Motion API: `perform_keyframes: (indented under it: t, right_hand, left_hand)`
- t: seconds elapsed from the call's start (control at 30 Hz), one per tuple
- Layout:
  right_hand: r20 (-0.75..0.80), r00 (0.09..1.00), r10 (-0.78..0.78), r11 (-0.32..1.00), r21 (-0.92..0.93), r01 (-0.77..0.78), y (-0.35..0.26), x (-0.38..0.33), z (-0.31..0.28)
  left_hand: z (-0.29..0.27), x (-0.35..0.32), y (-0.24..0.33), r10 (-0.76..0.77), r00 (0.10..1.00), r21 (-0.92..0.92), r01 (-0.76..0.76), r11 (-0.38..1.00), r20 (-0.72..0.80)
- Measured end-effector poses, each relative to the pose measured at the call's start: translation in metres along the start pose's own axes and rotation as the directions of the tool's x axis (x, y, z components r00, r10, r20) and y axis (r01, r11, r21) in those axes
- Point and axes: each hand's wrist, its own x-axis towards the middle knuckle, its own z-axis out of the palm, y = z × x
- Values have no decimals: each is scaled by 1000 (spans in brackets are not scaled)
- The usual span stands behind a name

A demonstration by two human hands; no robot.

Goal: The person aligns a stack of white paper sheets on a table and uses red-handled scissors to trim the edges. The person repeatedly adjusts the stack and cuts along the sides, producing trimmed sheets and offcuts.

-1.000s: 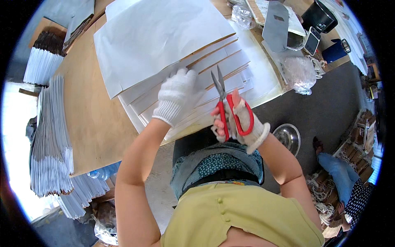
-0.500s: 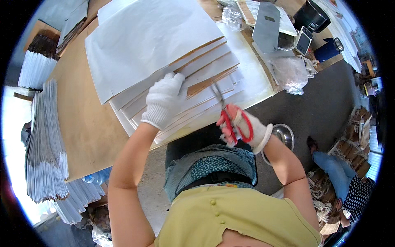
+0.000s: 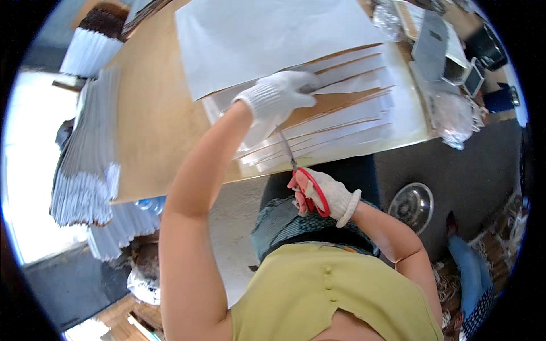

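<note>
My left hand (image 3: 278, 96), in a white knitted glove, reaches over the stepped edges of a stack of white paper sheets with brown undersides (image 3: 335, 105). Its fingers are stretched to the right and slightly apart, lying on the sheets; the fingertips are smeared by motion. In a glove with pinkish bare fingertips, my right hand (image 3: 327, 196) is closed round red-handled scissors (image 3: 314, 193). The metal blades point up and left toward the front edge of the sheets, just below my left hand. A large white sheet (image 3: 273, 40) covers the far part of the stack.
The brown tabletop (image 3: 148, 119) extends left, beside tall bundles of folded white paper (image 3: 85, 159). At the right stand a grey metal plate (image 3: 429, 45), a plastic bag (image 3: 452, 116) and a dark blue bottle (image 3: 500, 99). A metal bowl (image 3: 412, 207) is on the floor; another person's leg (image 3: 469, 273) shows beyond.
The view has shifted, so the table appears farther right. My left hand has moved along the sheet edges, and the scissors have come lower and nearer to it, still in my right hand.
</note>
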Motion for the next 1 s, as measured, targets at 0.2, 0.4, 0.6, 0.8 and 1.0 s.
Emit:
perform_keyframes:
  t: [0.2, 0.4, 0.6, 0.8, 1.0]
  right_hand:
    - [-165, 986, 23, 964, -257, -66, -7, 34, 32]
    - [-84, 996, 7, 1000, -14, -8, 20, 40, 18]
    - [-141, 990, -1, 940, -337, -47, -18, -18, 40]
    - [3, 1000, -21, 972, -235, 21, -13, -9, 44]
    - [-341, 845, -412, 849, 194, 492, -18, -19, 12]
  left_hand:
    - [-1, -10, 15, -48, 998, 66, 50, 997, -30]
    - [-17, -4, 23, -102, 991, 379, 62, 923, 87]
    - [-127, -36, 115, 280, 951, 891, -11, 454, -131]
    - [-174, -87, 135, 516, 707, 869, 321, 376, -484]
    - [-60, -57, 73, 345, 764, 709, 200, 676, -545]
